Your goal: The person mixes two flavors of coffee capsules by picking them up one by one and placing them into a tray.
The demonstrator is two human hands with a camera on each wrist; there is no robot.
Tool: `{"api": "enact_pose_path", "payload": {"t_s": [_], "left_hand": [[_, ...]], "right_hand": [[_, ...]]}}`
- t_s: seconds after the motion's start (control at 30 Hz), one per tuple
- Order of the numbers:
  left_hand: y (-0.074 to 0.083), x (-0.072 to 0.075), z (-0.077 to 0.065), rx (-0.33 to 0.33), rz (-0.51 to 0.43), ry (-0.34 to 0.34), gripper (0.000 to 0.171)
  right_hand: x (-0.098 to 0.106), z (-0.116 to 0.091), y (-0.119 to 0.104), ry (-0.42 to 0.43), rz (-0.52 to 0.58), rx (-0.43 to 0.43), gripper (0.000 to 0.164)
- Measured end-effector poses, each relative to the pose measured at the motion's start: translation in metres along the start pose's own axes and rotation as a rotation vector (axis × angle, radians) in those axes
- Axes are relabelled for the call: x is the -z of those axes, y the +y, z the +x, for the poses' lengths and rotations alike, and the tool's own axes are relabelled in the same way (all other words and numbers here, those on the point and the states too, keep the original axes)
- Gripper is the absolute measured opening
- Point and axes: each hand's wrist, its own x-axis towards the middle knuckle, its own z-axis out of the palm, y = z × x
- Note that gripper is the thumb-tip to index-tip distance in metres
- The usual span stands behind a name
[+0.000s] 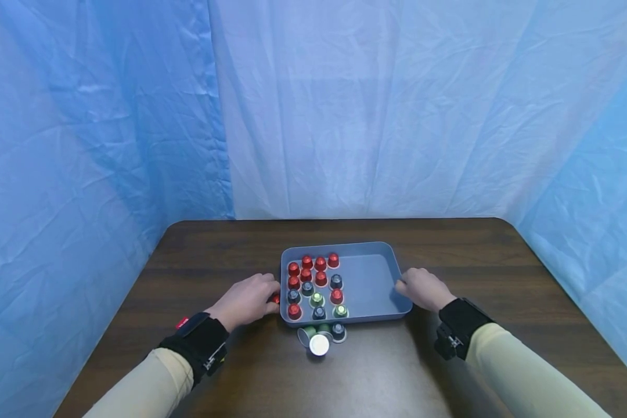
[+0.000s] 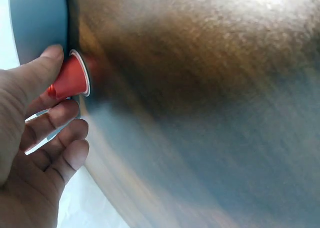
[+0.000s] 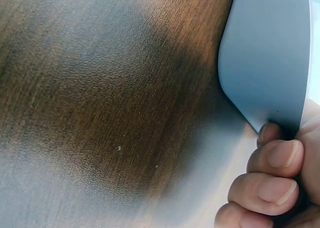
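Observation:
A blue-grey tray [image 1: 372,278] lies on the table with red, dark blue and green coffee capsules standing in its left half. At the tray's left side, my left hand [image 1: 251,299] pinches a red coffee capsule [image 2: 72,77] between thumb and fingers. The capsule's pale rim faces away from the palm in the left wrist view. My right hand [image 1: 424,288] grips the tray's right side, thumb at the rim. Its fingers [image 3: 276,155] are curled against the outer wall in the right wrist view.
Just in front of the tray's near edge sit loose capsules: a dark blue capsule [image 1: 338,332], green ones, and one showing its white lid [image 1: 319,345]. The dark wooden table [image 1: 230,247] has rounded far corners. Blue sheets [image 1: 366,116] hang behind and on both sides.

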Motion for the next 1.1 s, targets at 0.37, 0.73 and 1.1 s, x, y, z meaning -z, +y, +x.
{"api": "enact_pose_path", "payload": {"t_s": [0.37,0.73,1.1], "left_hand": [[0.003,0.001,-0.005,0.029,-0.041,-0.009,0.039],[-0.001,0.025,-0.003,0.052,-0.089,0.073,0.026],[0.016,0.041,0.008,-0.029,-0.070,0.162,0.031]], "right_hand": [[0.000,0.000,-0.001,-0.003,0.002,0.002,0.038],[0.002,0.002,-0.001,-0.015,-0.004,-0.011,0.038],[-0.001,0.002,0.001,-0.004,-0.006,-0.007,0.038]]}}
